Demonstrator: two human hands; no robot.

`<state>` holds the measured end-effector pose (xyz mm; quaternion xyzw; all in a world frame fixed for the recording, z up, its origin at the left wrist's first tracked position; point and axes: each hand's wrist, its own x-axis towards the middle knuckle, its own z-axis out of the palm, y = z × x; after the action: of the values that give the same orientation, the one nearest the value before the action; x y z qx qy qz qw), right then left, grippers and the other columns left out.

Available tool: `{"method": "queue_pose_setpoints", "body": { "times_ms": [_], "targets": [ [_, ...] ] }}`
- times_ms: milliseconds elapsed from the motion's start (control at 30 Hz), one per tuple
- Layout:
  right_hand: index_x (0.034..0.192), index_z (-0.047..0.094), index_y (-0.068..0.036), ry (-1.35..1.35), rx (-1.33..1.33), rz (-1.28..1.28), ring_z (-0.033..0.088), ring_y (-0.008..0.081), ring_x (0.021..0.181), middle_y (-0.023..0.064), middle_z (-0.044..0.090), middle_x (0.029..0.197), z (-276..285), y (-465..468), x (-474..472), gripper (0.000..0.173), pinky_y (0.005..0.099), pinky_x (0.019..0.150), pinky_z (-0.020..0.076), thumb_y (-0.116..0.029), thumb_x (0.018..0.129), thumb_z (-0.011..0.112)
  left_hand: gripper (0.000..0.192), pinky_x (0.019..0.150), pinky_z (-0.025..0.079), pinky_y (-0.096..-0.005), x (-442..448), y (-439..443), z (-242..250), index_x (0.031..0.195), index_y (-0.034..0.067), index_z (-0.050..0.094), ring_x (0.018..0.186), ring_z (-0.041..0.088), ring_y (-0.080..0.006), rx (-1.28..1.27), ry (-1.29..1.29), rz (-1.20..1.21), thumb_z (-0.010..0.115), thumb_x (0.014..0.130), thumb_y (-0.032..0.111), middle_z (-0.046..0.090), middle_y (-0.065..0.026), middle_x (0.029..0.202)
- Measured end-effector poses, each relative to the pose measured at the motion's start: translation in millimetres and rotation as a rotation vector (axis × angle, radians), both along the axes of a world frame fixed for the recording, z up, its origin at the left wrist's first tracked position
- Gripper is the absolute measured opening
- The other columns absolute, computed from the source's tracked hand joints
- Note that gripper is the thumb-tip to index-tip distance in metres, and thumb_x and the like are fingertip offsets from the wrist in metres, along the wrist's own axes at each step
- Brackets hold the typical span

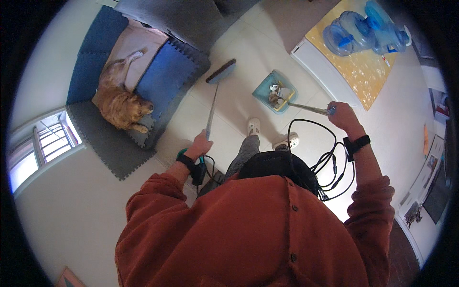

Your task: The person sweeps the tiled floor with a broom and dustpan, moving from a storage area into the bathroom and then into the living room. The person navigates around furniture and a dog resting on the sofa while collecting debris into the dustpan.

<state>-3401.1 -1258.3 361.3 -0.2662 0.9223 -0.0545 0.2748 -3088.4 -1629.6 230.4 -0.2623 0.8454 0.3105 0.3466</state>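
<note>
My left hand [201, 144] is closed around the handle of a broom [221, 71], whose dark-bristled head is on the pale tiled floor ahead of me. In my right hand [343, 115] is the handle of a long-handled dustpan [263, 95]. The teal pan lies on the floor right of the broom head, the two apart. Scraps of paper and other litter [279, 94] lie in the pan. Both my wrists wear black straps.
A brown dog [120, 104] lies on foam mats [163, 80] at the left. Black cables [335, 163] hang by my waist. At the upper right, large blue water bottles [349, 34] stand on a yellow-topped cabinet [362, 77]. My light clogs [254, 126] stand on the floor.
</note>
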Motion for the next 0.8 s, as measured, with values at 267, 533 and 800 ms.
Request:
{"method": "queue_pose_setpoints", "body": {
  "times_ms": [267,533,800],
  "targets": [
    [0.076,0.061,-0.005,0.033,0.139,0.001,0.057,0.033,0.074,0.0173,0.059,0.076,-9.4,-10.8,-7.3,0.016,0.0398,0.068,0.0463,-0.012,0.065,0.051,0.051,0.037,0.037,-0.0279,-32.7,79.5,26.8,0.116,0.003,0.037,0.046,0.048,-0.016,0.45,-0.051,0.215,0.052,0.067,0.008,0.046,-0.0078,0.061],
    [0.077,0.061,-0.005,0.003,0.235,-0.011,0.057,0.0329,0.075,0.0171,0.059,0.078,-11.4,-7.4,-8.4,0.018,0.0397,0.069,0.0461,-0.015,0.068,0.05,0.058,0.033,0.027,-0.0201,-24.7,48.4,99.2,0.127,0.012,0.03,0.039,0.034,-0.0055,0.698,-0.192,0.681,0.049,0.072,0.006,0.036,0.0032,0.055],
    [0.078,0.061,-0.005,0.029,0.184,-0.004,0.057,0.0331,0.076,0.0174,0.058,0.079,-13.2,-6.5,-10.4,0.018,0.0402,0.069,0.0456,-0.017,0.07,0.05,0.058,0.034,0.025,-0.0195,-42.0,67.4,71.1,0.128,0.012,0.029,0.04,0.032,-0.0043,0.744,-0.192,0.561,0.05,0.074,0.007,0.037,0.003,0.056]
  ]
}}
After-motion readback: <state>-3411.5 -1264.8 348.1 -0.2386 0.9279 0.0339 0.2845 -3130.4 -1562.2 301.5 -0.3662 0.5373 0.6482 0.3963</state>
